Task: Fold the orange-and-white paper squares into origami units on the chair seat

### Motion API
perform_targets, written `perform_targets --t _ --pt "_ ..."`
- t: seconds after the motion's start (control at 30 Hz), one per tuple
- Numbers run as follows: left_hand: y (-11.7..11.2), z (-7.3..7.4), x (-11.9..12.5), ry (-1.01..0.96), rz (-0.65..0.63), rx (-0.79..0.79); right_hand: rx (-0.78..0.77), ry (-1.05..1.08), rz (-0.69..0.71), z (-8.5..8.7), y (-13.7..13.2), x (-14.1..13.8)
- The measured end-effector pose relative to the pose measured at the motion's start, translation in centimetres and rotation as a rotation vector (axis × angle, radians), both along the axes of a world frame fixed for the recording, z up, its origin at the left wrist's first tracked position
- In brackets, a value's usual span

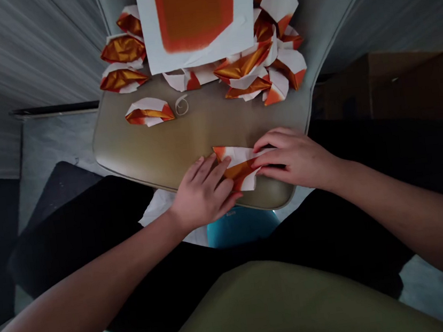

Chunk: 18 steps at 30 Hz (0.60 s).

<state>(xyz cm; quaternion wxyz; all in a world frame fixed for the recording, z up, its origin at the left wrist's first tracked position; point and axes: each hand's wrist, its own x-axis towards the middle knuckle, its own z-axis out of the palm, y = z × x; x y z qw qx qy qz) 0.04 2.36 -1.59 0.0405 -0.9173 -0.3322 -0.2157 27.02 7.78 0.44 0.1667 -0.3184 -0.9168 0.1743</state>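
Observation:
A partly folded orange-and-white paper piece [238, 164] lies near the front edge of a tan chair seat [170, 140]. My left hand [204, 192] rests on its left side, fingers stretched flat and pressing down. My right hand [291, 157] presses the paper's right side, fingers extended and close together on the white flap. Both forearms reach in from below.
Several finished folded orange-and-white pieces sit at the back of the seat, left [122, 49] and right [268, 58]; one lies apart [149, 112] beside a small rubber band [182, 105]. A stack of orange-centred sheets [197, 13] lies at the back. A cardboard box [409, 83] stands right.

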Motion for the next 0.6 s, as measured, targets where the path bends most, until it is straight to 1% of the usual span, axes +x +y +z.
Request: perform_targets --t 0.17,0.3,0.43,0.6 --pt "0.1 0.4 0.2 -0.083 0.062 -0.112 0.002 -0.014 -0.041 -0.2 -0.1 -0.2" --pt "0.2 0.6 0.3 -0.154 0.073 -0.175 0.008 -0.025 -0.077 -0.4 -0.3 -0.5" --pt "0.2 0.7 0.4 -0.165 0.086 -0.204 0.012 -0.029 -0.116 -0.3 -0.4 -1.0" --pt "0.3 0.9 0.7 -0.173 0.150 -0.272 -0.049 -0.051 -0.132 0.0 -0.4 -1.3"
